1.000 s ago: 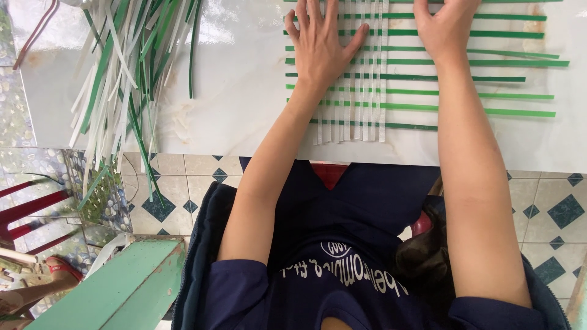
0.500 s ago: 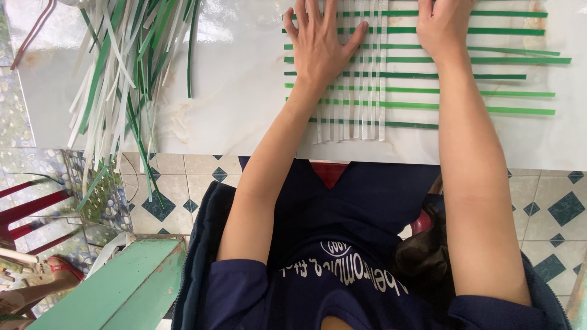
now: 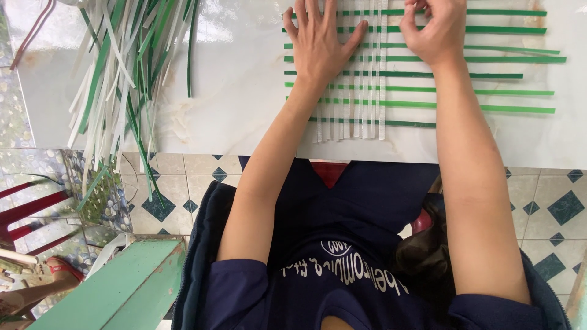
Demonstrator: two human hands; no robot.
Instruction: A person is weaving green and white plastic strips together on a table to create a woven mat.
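Green plastic strips (image 3: 489, 91) and white strips (image 3: 361, 110) lay interlaced as a loose woven mat on the white marble tabletop (image 3: 244, 104), upper centre of the frame. Nothing pinned the loose ends, so a sideways nudge could have skewed the weave. Left hand (image 3: 318, 43) lay flat and spread, holding the mat's left edge down. Right hand (image 3: 434, 30), curled, pinched a white strip near the top. Spare strips (image 3: 116, 73) were heaped upper left.
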